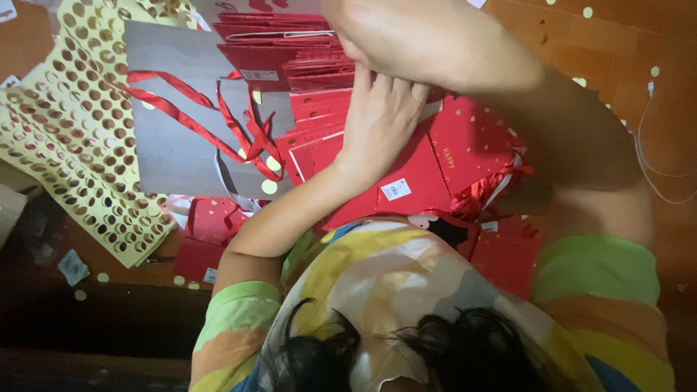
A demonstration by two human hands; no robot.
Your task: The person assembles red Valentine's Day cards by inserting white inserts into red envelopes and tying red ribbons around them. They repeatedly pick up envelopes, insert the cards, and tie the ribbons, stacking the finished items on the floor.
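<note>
A pile of flat red paper gift bags (406, 170) with gold dots lies in front of me. My left hand (381, 120) rests palm down on the pile, fingers stretched out towards the top of it. My right hand (377, 36) reaches across from the right and hovers just over the left fingertips, above the upper bags (272, 43). It is blurred and seen from the back, so anything it holds is hidden. Red ribbons (192, 109) trail over a grey board (170, 156) to the left of the pile.
Yellow sheets with several punched-out round holes (69, 138) lie at the left. Small gold round stickers (269, 186) are scattered on the board and the brown wooden floor (624, 36). A white cable (650, 156) runs along the right. More red bags (210, 225) lie near my lap.
</note>
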